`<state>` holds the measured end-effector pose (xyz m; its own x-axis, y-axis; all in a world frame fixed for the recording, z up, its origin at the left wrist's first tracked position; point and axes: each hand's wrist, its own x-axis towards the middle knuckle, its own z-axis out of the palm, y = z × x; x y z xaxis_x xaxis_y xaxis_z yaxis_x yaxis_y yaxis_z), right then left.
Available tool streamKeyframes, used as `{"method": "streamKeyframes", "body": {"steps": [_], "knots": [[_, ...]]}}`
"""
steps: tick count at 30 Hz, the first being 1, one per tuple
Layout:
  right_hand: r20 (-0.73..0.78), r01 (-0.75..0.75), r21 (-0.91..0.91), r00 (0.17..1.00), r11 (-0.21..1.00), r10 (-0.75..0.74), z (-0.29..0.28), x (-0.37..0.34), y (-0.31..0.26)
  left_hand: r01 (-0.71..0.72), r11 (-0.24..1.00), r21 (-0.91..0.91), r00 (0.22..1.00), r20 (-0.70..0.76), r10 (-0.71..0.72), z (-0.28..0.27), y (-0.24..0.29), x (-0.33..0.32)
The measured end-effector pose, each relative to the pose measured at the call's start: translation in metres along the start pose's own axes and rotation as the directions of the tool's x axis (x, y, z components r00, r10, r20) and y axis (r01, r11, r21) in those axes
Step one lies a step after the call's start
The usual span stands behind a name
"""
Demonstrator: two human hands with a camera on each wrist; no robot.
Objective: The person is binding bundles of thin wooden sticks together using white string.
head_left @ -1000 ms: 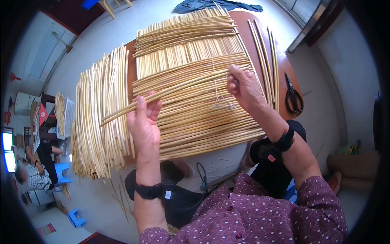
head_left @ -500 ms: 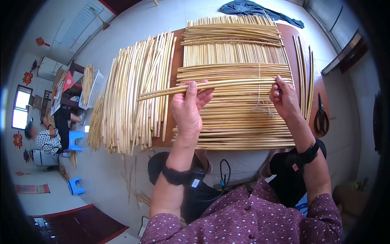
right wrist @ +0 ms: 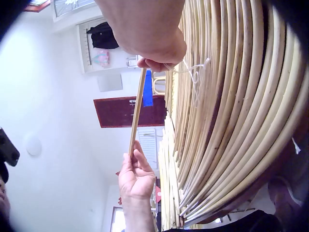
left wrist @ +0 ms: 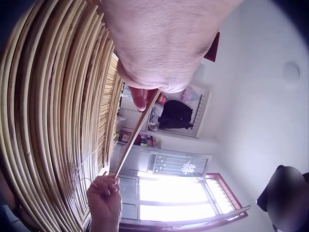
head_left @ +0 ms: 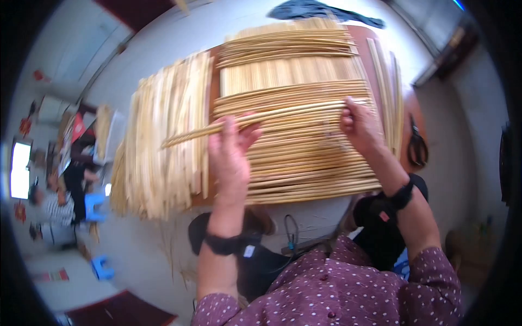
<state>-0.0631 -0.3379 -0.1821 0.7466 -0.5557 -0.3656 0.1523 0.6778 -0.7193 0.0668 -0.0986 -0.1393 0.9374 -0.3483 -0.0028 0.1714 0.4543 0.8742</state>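
Note:
A pair of long, pale yellow stalks (head_left: 190, 135) is held nearly level above a row of similar stalks (head_left: 310, 163) laid side by side on the table. My left hand (head_left: 231, 157) pinches the pair toward its left part, thumb in front and fingers behind. At the right end, my right hand (head_left: 360, 127) grips the stalks between thumb and curled fingers. In the right wrist view the pair (right wrist: 137, 111) spans between both hands. White string (right wrist: 195, 72) runs over the row just beneath the right hand, blurred in the head view.
A thick pile of stalks (head_left: 163, 125) lies crosswise at the table's left. More stalks (head_left: 288, 43) lie bundled toward the far side. Several loose stalks (head_left: 387, 92) and black-handled scissors (head_left: 417, 146) lie at the right. Another person (head_left: 60, 206) sits far left near blue stools (head_left: 102, 267).
The head view swings right, then partly back, and is now blurred. Both hands keep hold of the stalks; the left hand has shifted slightly rightward over the row.

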Motion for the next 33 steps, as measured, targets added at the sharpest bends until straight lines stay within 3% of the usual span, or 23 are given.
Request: {"method": "streamKeyframes", "body": {"steps": [2,4,7,26,31,33], "knots": [[-0.023,0.070,-0.097,0.997,0.993,-0.072,0.004,-0.003,0.002,0.046,0.999,-0.010,0.998,-0.030,-0.047,-0.001,0.001,0.001],[0.067,0.156,-0.140,0.987,0.978,-0.148,0.003,-0.007,0.002,0.096,0.995,0.008,0.995,-0.036,-0.096,-0.002,0.002,-0.001],[0.037,0.189,-0.100,0.982,0.977,-0.186,0.013,-0.014,-0.004,0.129,0.991,0.031,0.992,-0.022,-0.128,0.001,0.005,-0.004],[0.000,0.160,-0.089,0.987,0.983,-0.161,0.018,-0.019,-0.010,0.149,0.987,0.067,0.983,-0.116,-0.141,0.006,0.003,-0.001],[0.034,0.225,-0.209,0.974,0.952,-0.223,0.008,-0.011,-0.002,0.123,0.991,0.044,0.986,-0.116,-0.117,0.010,0.003,-0.005],[-0.009,0.192,-0.091,0.981,0.977,-0.193,0.020,-0.021,-0.009,0.104,0.995,-0.006,0.993,-0.056,-0.104,-0.001,-0.002,0.000]]}}
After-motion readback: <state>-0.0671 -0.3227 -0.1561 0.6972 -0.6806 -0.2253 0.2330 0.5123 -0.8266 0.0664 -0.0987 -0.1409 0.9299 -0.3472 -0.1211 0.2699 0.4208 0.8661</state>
